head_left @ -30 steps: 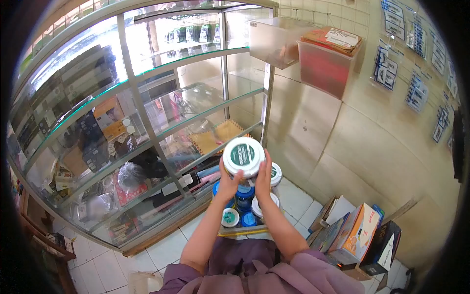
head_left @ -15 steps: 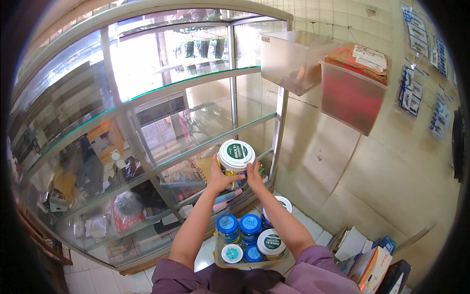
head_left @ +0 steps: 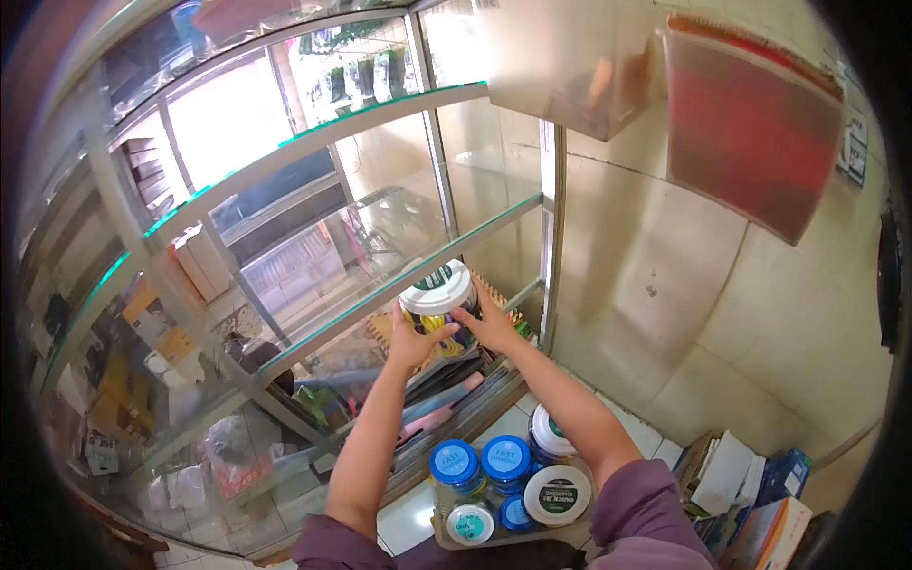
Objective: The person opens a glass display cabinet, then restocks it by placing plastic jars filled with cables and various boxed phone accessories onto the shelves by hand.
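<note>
both grips, left hand (head_left: 414,344) and right hand (head_left: 492,328), stay clasped around the white-lidded jar (head_left: 439,302), which has moved forward beneath the glass shelf's (head_left: 496,226) front edge, now entering the cabinet's (head_left: 551,252) lower bay, farther from the tub (head_left: 513,541).

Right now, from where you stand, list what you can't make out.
All in the head view:
Held jar: sides partly covered by the left grip and right grip.
Rear white-lidded jar: partly hidden by the right forearm.
Red-looking bin: contents blurred by cloudy plastic.
Wall packet: partly behind that bin, print too small.
</note>
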`<state>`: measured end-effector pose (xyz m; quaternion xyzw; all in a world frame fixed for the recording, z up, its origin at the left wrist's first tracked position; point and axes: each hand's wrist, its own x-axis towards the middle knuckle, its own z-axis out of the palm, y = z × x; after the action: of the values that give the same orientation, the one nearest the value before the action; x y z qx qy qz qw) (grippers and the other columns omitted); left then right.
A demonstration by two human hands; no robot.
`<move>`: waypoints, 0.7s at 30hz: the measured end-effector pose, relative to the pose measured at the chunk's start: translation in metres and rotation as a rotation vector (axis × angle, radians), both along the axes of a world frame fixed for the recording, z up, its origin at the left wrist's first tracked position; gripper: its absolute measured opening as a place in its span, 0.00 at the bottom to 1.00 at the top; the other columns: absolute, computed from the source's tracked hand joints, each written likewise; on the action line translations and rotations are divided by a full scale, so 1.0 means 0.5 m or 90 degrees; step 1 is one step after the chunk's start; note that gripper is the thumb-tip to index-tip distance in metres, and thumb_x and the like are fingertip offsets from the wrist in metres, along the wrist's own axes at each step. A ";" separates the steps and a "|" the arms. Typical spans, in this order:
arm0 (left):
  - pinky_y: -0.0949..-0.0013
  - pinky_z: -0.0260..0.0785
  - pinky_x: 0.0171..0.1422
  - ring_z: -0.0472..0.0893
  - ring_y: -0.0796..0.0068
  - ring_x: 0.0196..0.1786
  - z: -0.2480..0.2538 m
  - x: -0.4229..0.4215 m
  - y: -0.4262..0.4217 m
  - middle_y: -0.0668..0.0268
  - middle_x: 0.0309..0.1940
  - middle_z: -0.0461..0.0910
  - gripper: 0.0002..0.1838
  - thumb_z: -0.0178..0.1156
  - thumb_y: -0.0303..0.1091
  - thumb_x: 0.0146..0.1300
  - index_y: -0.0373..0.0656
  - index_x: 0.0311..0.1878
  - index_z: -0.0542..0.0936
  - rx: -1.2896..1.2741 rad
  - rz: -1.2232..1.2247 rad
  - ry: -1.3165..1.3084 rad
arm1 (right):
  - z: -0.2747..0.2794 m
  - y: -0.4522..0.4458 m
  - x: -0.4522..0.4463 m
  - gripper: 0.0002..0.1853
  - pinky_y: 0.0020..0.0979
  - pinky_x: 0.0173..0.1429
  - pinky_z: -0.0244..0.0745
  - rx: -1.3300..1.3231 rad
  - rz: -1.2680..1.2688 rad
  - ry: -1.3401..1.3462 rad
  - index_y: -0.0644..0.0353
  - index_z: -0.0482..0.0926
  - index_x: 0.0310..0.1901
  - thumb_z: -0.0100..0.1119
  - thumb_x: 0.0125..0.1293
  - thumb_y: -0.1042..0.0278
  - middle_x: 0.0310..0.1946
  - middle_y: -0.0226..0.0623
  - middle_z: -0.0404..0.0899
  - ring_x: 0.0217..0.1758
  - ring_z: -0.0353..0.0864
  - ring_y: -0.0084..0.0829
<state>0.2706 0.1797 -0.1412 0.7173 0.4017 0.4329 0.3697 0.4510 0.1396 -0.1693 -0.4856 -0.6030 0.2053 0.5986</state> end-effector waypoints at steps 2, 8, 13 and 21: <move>0.62 0.66 0.68 0.70 0.60 0.67 0.017 0.002 0.028 0.49 0.66 0.66 0.63 0.82 0.35 0.41 0.33 0.72 0.46 0.025 -0.026 0.080 | -0.027 0.033 0.015 0.45 0.39 0.68 0.64 0.044 -0.048 -0.011 0.67 0.56 0.67 0.69 0.59 0.48 0.61 0.58 0.69 0.66 0.69 0.51; 0.64 0.70 0.64 0.77 0.62 0.60 -0.069 0.061 0.197 0.50 0.57 0.75 0.59 0.81 0.38 0.45 0.32 0.71 0.47 -0.046 -0.045 0.063 | -0.089 0.092 0.064 0.20 0.46 0.54 0.73 0.143 -0.218 -0.300 0.61 0.67 0.53 0.62 0.63 0.65 0.46 0.53 0.73 0.55 0.75 0.53; 0.55 0.60 0.71 0.68 0.49 0.67 -0.107 0.143 0.299 0.44 0.63 0.68 0.66 0.79 0.54 0.40 0.36 0.72 0.44 0.031 0.103 0.114 | -0.110 0.175 0.116 0.13 0.49 0.49 0.76 0.043 -0.215 -0.455 0.56 0.73 0.52 0.51 0.66 0.67 0.43 0.49 0.75 0.47 0.79 0.51; 0.49 0.52 0.75 0.54 0.38 0.73 -0.085 0.289 0.369 0.31 0.67 0.50 0.72 0.73 0.67 0.41 0.28 0.70 0.38 0.020 0.397 0.256 | -0.128 0.301 0.194 0.16 0.45 0.52 0.77 0.057 -0.181 -0.589 0.50 0.74 0.54 0.54 0.68 0.56 0.51 0.36 0.77 0.50 0.80 0.45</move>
<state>0.4150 0.3643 -0.1836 0.6370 0.6587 0.3812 0.1226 0.5480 0.2902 -0.2334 -0.5771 -0.7418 -0.1421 0.3106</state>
